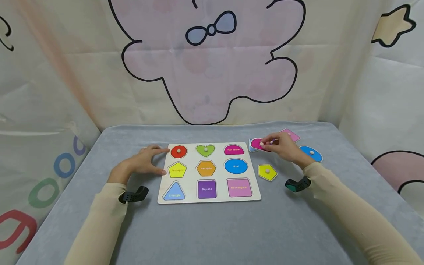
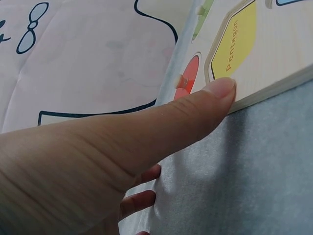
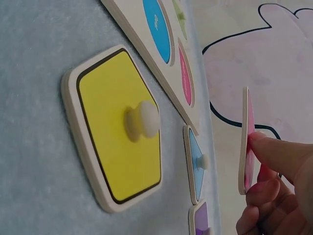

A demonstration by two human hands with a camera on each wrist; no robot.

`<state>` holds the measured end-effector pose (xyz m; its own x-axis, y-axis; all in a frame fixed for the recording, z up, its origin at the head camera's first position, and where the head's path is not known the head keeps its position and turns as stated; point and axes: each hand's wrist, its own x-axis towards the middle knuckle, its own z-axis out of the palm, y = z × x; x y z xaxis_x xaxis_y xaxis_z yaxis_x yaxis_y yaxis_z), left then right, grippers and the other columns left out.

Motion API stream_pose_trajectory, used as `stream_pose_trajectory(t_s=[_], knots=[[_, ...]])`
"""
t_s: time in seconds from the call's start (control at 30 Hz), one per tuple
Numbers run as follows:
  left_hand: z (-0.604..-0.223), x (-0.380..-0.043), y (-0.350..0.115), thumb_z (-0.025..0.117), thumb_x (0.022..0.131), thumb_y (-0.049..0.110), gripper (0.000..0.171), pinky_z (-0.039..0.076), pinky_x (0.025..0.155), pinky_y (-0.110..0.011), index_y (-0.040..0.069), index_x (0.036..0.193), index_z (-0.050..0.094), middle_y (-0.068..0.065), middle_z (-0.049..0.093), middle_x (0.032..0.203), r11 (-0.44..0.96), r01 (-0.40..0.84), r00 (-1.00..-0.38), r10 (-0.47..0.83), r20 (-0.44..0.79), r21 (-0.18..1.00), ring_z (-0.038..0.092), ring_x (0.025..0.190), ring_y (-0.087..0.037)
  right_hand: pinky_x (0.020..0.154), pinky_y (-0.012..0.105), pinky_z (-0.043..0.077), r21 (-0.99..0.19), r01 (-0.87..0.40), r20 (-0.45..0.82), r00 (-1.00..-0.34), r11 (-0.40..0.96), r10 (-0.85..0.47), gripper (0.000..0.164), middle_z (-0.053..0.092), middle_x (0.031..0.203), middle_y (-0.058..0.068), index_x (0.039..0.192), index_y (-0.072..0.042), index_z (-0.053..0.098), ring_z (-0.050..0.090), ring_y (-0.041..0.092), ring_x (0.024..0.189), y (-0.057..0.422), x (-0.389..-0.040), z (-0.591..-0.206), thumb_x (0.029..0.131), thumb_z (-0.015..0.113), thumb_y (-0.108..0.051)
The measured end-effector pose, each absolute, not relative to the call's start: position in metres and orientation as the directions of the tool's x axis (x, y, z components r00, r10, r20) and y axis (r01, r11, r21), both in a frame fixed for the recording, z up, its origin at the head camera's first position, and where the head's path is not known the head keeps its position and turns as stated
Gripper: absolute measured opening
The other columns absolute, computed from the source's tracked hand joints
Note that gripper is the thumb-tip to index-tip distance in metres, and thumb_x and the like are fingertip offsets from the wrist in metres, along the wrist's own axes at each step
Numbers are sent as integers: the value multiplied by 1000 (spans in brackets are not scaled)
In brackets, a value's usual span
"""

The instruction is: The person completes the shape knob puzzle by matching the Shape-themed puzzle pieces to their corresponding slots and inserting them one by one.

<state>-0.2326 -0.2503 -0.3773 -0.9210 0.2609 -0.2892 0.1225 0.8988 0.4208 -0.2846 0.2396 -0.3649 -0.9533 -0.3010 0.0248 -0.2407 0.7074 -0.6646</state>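
My right hand [image 1: 282,146] pinches a pink half-round puzzle piece [image 1: 255,144] by its knob, beyond the board's far right corner. In the right wrist view this piece [image 3: 244,142] is held up edge-on. My left hand [image 1: 142,162] touches the left edge of the white puzzle board [image 1: 190,186] with thumb and index finger extended. A red circle piece [image 1: 175,152] and a green heart piece [image 1: 201,150], both knobbed, sit in its back row. The other shapes, such as the pink half-round space [image 1: 233,149], show printed names and no knobs.
A yellow pentagon piece [image 1: 265,175] lies right of the board. Behind the right hand are a blue oval piece [image 1: 307,151] and a pink piece [image 1: 292,135]. A blue triangle piece [image 3: 194,171] and a purple piece [image 3: 199,218] lie near the board's corner. Grey cloth [image 1: 212,232] covers the table.
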Motion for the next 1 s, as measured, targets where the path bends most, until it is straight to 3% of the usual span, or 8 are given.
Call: stream_pose_trajectory(t_s=[0.57, 1.0], knots=[[-381, -233, -252, 84, 80, 44, 92, 32, 111, -74, 20, 157, 39, -24, 27, 161, 903, 123, -922, 257, -288, 413, 27, 142, -50, 65, 20, 47, -660, -239, 1, -949, 713, -317, 21, 67, 105, 15, 113, -5, 75, 52, 25, 91, 222, -294, -379, 97, 70, -17], [-382, -235, -252, 84, 79, 46, 94, 31, 111, -74, 20, 157, 38, -24, 26, 161, 903, 124, -923, 258, -286, 411, 27, 143, -50, 58, 21, 41, -679, -294, 38, -929, 672, -368, 19, 65, 94, 13, 111, -2, 75, 50, 24, 80, 212, -305, -380, 95, 71, -13]])
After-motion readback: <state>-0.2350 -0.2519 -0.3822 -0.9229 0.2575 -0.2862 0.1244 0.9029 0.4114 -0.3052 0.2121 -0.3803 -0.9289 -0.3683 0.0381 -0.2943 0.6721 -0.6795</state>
